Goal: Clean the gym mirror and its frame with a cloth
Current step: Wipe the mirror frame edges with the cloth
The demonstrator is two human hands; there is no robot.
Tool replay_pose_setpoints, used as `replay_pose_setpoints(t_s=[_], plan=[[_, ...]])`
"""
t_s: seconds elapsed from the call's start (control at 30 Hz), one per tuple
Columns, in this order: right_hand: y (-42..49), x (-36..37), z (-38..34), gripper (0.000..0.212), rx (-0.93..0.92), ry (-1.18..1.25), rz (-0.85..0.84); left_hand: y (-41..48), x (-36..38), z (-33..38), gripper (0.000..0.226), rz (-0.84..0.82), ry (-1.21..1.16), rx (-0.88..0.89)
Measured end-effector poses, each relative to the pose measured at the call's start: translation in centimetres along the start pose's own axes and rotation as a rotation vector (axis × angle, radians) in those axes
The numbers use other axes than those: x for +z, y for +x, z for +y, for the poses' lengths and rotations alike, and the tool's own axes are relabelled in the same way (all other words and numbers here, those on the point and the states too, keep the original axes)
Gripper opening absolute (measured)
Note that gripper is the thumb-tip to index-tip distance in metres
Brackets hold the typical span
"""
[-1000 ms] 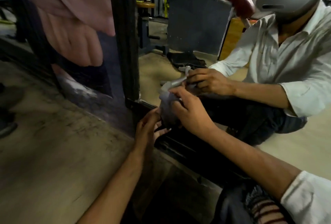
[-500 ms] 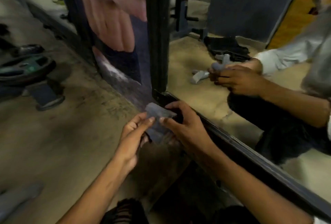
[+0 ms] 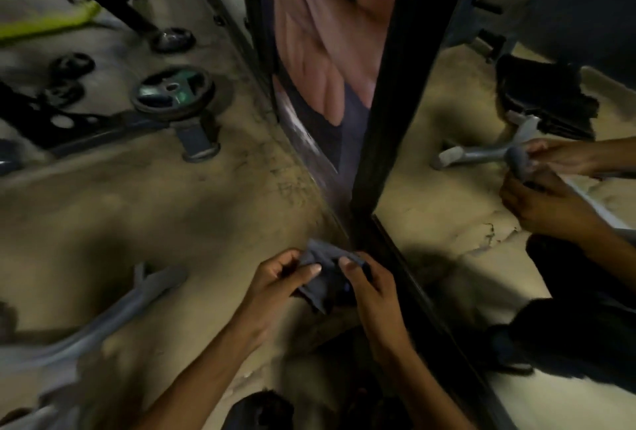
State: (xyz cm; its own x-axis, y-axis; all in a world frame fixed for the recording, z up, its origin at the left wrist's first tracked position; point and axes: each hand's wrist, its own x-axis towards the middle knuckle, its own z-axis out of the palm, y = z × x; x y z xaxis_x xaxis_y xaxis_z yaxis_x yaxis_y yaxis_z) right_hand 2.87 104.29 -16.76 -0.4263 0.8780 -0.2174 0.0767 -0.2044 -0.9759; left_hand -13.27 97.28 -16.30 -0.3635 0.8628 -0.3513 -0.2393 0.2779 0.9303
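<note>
A small grey cloth [image 3: 323, 262] is stretched between both my hands, just above the floor at the mirror's lower left corner. My left hand [image 3: 278, 278] pinches its left side with thumb and fingers. My right hand [image 3: 370, 287] grips its right side, close to the black frame [image 3: 385, 113]. The frame's bottom rail [image 3: 433, 323] runs toward the lower right. The mirror glass [image 3: 457, 161] reflects both hands and the cloth.
A weight plate [image 3: 173, 92] and dark gym equipment [image 3: 69, 127] lie on the dusty concrete floor [image 3: 155, 206] at the left. A grey metal bar [image 3: 113, 312] lies at the lower left. A poster panel [image 3: 320, 61] stands left of the frame.
My view has tilted down and left, so more floor shows. Both hands have drawn the cloth back from the frame corner and hold it spread between them.
</note>
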Motion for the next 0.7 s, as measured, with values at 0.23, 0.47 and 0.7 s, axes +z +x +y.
replay_pose_setpoints(t_s=[0.23, 0.47, 0.7], plan=[[-5.9, 0.6, -14.2, 0.015, 0.064, -0.051, 0.001, -8.1, 0.7, 14.0, 0.027, -0.009, 0.011, -0.078], [-11.5, -0.7, -26.0, 0.032, 0.086, -0.273, -0.088, -15.2, 3.0, 24.5, 0.015, 0.068, 0.126, -0.099], [-12.4, -1.1, -30.3, 0.057, 0.427, -0.013, -0.084, -17.9, 3.6, 28.5, 0.022, 0.069, -0.157, -0.137]])
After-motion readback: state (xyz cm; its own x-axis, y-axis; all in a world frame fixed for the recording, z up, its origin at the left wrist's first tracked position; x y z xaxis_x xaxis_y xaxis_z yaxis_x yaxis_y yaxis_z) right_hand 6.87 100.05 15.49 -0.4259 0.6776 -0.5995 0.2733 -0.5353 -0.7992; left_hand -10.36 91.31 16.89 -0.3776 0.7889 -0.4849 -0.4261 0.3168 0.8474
